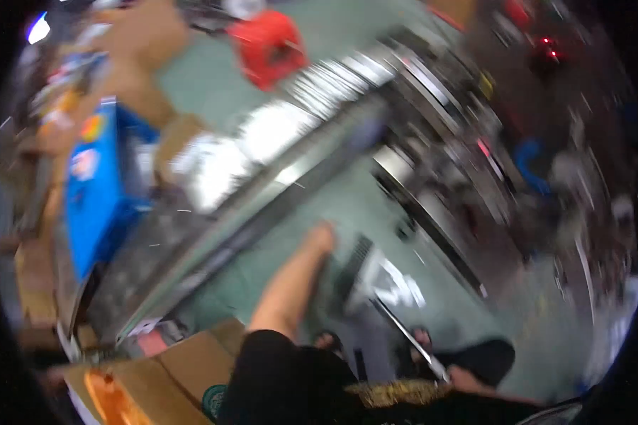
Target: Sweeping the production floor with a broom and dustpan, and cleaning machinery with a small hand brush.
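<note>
The picture is heavily motion-blurred. My left hand (323, 237) is stretched forward on a bare forearm, close to the top of a dark flat object (347, 273) standing over the green floor; its fingers are too blurred to read. My right hand (468, 380) sits low at the bottom right, at the lower end of a thin shiny metal strip (404, 333) that slants up and left from it. A grey-and-white sheet-like piece (393, 283) lies beside the strip's upper end. My black-sleeved torso fills the lower middle.
A long metal bench or rail (262, 191) runs diagonally from lower left to upper right. A blue box (96, 191) stands at left, a red object (269, 46) at top, cardboard boxes (191, 365) at lower left. Cluttered dark machinery (475, 163) fills the right.
</note>
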A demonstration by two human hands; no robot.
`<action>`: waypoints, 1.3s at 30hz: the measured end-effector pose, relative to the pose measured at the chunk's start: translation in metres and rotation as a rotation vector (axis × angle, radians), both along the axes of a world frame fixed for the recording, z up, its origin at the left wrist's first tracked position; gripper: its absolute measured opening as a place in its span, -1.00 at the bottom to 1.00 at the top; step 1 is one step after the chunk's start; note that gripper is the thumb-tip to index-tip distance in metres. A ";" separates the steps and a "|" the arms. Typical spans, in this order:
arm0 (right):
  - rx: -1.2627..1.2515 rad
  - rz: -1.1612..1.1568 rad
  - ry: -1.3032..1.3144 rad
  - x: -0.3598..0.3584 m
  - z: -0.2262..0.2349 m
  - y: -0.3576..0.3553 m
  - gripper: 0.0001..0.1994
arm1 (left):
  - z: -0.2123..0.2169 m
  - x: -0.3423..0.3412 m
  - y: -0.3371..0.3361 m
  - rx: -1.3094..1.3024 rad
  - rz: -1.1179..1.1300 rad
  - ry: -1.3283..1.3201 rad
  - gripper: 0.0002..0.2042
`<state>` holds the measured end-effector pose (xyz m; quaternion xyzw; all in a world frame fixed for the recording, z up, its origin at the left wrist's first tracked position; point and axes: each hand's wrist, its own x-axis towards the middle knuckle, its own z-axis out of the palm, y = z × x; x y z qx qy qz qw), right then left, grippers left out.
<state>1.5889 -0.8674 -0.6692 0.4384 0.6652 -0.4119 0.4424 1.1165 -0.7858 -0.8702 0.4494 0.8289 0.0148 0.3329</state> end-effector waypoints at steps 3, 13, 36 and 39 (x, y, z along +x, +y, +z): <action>-0.142 -0.530 -0.128 0.011 0.015 -0.010 -0.67 | -0.023 0.000 0.018 0.161 -0.068 0.018 -0.59; 0.043 -0.762 -0.133 0.031 -0.018 -0.022 -0.77 | -0.088 0.044 0.130 0.333 -0.079 0.018 -0.62; 0.125 -0.653 -0.102 -0.051 -0.056 0.041 -0.67 | -0.047 -0.028 0.180 0.885 -0.369 0.074 -0.86; 0.179 -0.725 0.116 -0.064 -0.089 0.070 -0.66 | -0.018 -0.043 0.177 0.955 -0.235 0.061 -0.82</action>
